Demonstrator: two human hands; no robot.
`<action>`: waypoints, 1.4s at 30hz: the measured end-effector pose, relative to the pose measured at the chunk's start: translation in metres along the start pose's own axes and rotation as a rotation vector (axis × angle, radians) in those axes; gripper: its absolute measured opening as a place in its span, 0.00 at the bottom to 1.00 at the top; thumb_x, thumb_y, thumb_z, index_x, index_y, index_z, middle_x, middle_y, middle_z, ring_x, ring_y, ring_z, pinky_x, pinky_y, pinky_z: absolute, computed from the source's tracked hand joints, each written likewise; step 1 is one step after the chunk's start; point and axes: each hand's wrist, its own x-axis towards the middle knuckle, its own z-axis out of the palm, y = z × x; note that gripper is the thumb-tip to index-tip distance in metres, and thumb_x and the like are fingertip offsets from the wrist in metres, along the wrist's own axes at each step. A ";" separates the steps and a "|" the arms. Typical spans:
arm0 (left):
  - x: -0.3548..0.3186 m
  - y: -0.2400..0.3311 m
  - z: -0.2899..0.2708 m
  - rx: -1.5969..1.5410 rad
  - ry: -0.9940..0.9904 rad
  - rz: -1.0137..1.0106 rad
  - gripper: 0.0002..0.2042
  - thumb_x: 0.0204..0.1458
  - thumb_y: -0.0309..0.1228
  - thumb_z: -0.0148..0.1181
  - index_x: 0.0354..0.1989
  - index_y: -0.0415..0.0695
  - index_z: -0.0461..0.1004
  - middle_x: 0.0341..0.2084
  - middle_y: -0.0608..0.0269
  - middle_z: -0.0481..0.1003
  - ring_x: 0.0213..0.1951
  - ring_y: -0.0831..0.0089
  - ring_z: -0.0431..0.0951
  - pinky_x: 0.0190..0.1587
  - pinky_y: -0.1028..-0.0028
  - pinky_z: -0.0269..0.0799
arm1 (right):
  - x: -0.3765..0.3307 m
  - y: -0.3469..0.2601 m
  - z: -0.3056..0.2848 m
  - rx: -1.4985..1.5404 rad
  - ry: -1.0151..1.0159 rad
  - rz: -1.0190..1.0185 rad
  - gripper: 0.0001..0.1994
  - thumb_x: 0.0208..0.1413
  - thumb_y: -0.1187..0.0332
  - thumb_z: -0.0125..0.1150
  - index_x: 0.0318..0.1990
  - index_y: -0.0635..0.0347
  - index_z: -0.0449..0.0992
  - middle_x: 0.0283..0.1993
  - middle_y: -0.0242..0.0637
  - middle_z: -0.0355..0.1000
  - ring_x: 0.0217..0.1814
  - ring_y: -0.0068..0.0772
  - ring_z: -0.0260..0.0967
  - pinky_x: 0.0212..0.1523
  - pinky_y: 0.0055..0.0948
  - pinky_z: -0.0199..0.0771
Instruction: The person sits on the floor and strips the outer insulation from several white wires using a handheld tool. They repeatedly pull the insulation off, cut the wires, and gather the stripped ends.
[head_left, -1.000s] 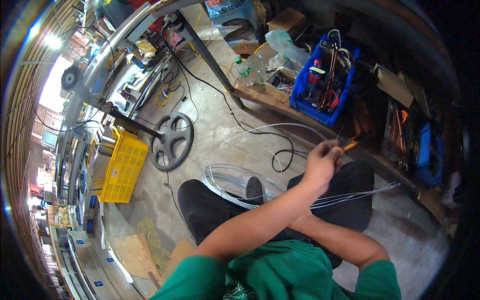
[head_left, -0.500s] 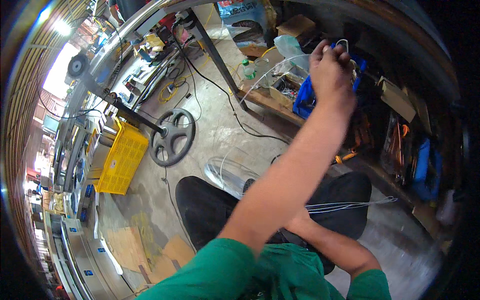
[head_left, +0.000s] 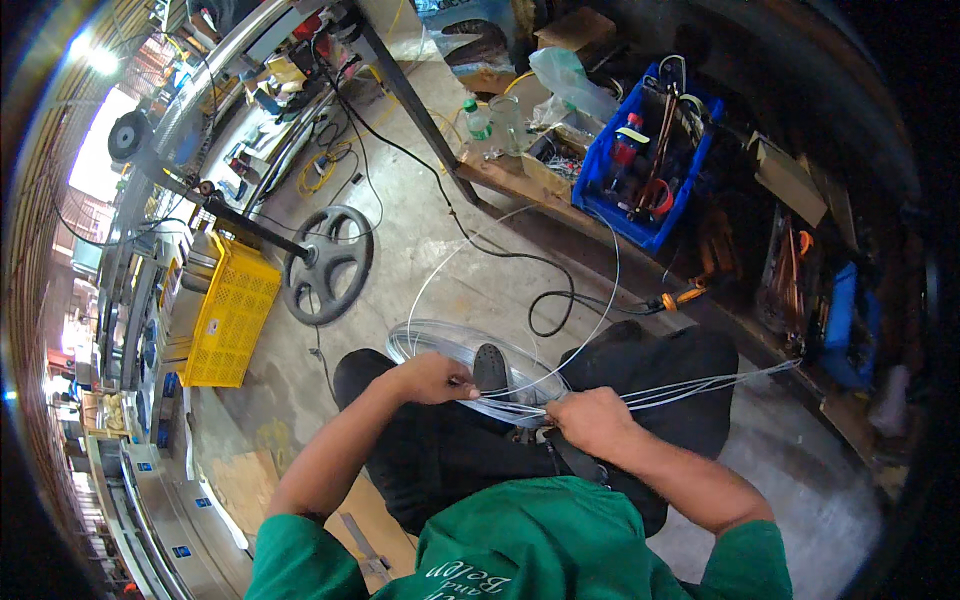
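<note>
A loose coil of thin, silvery-white wire (head_left: 402, 340) lies over my lap between the knees. My right hand (head_left: 592, 420) is closed round a bundle of its strands, whose far ends (head_left: 720, 386) stick out to the right across my thigh. At the coil's left side, my left hand (head_left: 436, 379) has its fingers curled and pinched at the wire. One strand (head_left: 450, 258) rises in a wide loop in front of both hands and comes back down toward them. A dark shoe tip (head_left: 490, 370) shows through the coil.
On a low wooden shelf (head_left: 508, 186) at right stand a blue crate (head_left: 655, 238) of tools, a green-capped bottle (head_left: 478, 122) and a plastic bag (head_left: 568, 80). A black cable (head_left: 500, 262) crosses the floor. To the left are a black handwheel (head_left: 328, 265) and a yellow crate (head_left: 232, 325).
My left hand has come down from the far right, over the blue crate, to the coil in my lap. The raised strand now hangs as a loop. My right hand is now uncovered.
</note>
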 end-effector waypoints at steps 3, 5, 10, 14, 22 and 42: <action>-0.007 -0.005 0.007 -0.011 -0.037 0.023 0.19 0.56 0.46 0.58 0.41 0.40 0.78 0.37 0.50 0.79 0.41 0.54 0.79 0.46 0.62 0.73 | -0.011 0.007 -0.022 -0.045 -0.044 -0.011 0.09 0.52 0.65 0.53 0.36 0.53 0.79 0.30 0.40 0.77 0.34 0.46 0.77 0.32 0.45 0.77; -0.011 -0.002 0.006 0.036 0.111 0.132 0.18 0.55 0.45 0.59 0.41 0.40 0.78 0.36 0.50 0.79 0.40 0.53 0.79 0.45 0.62 0.73 | -0.022 0.011 -0.040 -0.076 -0.071 0.024 0.09 0.53 0.64 0.54 0.36 0.53 0.79 0.31 0.41 0.77 0.33 0.47 0.77 0.32 0.46 0.76; -0.015 0.020 0.007 0.132 0.174 0.235 0.17 0.52 0.43 0.62 0.42 0.42 0.78 0.36 0.52 0.79 0.42 0.53 0.77 0.48 0.59 0.69 | -0.070 0.036 -0.068 -0.145 -0.130 0.164 0.11 0.58 0.57 0.53 0.34 0.52 0.76 0.29 0.38 0.75 0.34 0.46 0.75 0.33 0.46 0.73; -0.010 0.017 0.021 0.220 0.340 0.251 0.18 0.50 0.43 0.63 0.45 0.47 0.77 0.34 0.55 0.77 0.45 0.54 0.74 0.52 0.58 0.64 | -0.112 0.049 -0.088 -0.173 -0.097 0.290 0.12 0.59 0.55 0.53 0.34 0.53 0.75 0.30 0.40 0.75 0.35 0.49 0.74 0.33 0.49 0.72; -0.002 0.033 0.025 0.207 0.499 0.304 0.23 0.46 0.42 0.66 0.50 0.47 0.73 0.42 0.55 0.75 0.47 0.54 0.73 0.53 0.59 0.65 | -0.197 0.058 -0.124 -0.264 -0.056 0.494 0.12 0.59 0.55 0.52 0.34 0.50 0.75 0.30 0.39 0.75 0.36 0.48 0.74 0.33 0.46 0.71; 0.075 0.323 0.012 -0.331 0.064 0.994 0.16 0.62 0.43 0.46 0.36 0.42 0.74 0.24 0.47 0.75 0.31 0.44 0.75 0.34 0.52 0.70 | -0.458 -0.063 -0.289 -1.232 0.554 0.836 0.16 0.44 0.77 0.59 0.44 0.58 0.77 0.23 0.39 0.62 0.25 0.43 0.64 0.27 0.39 0.60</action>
